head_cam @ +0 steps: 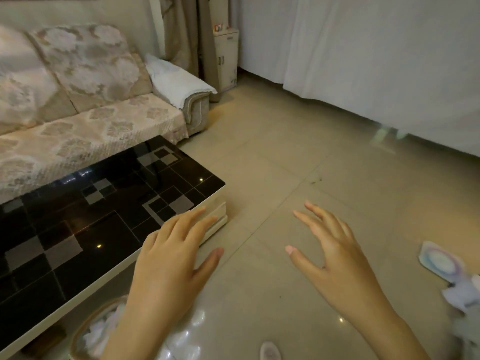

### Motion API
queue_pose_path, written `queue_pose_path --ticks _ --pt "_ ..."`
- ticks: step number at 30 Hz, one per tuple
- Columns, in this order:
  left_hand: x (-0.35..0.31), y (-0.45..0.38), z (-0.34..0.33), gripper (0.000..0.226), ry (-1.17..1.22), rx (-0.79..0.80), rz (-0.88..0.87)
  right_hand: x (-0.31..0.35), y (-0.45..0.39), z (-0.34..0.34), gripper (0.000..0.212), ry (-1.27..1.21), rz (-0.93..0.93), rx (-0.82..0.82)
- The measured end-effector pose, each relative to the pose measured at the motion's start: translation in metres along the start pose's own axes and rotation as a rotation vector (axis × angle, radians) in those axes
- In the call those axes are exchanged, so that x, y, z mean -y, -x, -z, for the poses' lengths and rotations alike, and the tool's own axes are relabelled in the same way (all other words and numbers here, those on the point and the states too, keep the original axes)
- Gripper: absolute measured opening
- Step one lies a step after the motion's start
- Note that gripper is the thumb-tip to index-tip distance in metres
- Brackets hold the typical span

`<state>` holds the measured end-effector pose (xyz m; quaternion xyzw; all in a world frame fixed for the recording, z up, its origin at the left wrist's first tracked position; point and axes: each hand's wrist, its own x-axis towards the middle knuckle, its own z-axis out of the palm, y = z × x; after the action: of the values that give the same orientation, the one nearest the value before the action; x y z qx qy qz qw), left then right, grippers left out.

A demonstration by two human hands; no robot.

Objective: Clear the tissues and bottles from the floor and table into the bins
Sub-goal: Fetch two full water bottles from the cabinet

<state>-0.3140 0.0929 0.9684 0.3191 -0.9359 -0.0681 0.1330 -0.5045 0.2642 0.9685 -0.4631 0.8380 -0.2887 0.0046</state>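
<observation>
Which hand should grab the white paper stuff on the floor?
Probably the right hand. It is open and empty, nearer the crumpled paper on the floor at the right edge; the left hand hovers beside the table.

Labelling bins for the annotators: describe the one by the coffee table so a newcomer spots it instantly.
Start at the black checker-topped coffee table in front of the sofa. On the floor at its near edge, partly behind the left wrist, sits the bin. Its tan rim and the white crumpled tissues inside mark it out.
</observation>
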Motion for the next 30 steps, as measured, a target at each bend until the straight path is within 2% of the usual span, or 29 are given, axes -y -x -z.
queue_pose_path --ticks 4,9,16,24,30 --pt "-0.02 -0.045 -0.019 0.057 0.0 -0.015 -0.033 -0.03 -0.027 0.018 0.054 -0.042 -0.031 0.004" --pt "-0.059 -0.128 -0.049 0.051 -0.119 -0.055 -0.166 -0.091 -0.084 0.028 0.054 -0.041 -0.045 -0.012" --pt "-0.122 -0.239 -0.081 0.055 -0.203 0.038 -0.351 -0.189 -0.172 0.061 0.061 -0.017 -0.022 0.028" --pt "-0.176 -0.332 -0.113 0.053 -0.074 0.049 -0.199 -0.258 -0.257 0.076 0.062 -0.031 -0.031 0.032" --pt "-0.182 -0.417 -0.143 0.051 0.031 0.042 -0.112 -0.303 -0.335 0.066 0.058 -0.003 -0.071 0.028"
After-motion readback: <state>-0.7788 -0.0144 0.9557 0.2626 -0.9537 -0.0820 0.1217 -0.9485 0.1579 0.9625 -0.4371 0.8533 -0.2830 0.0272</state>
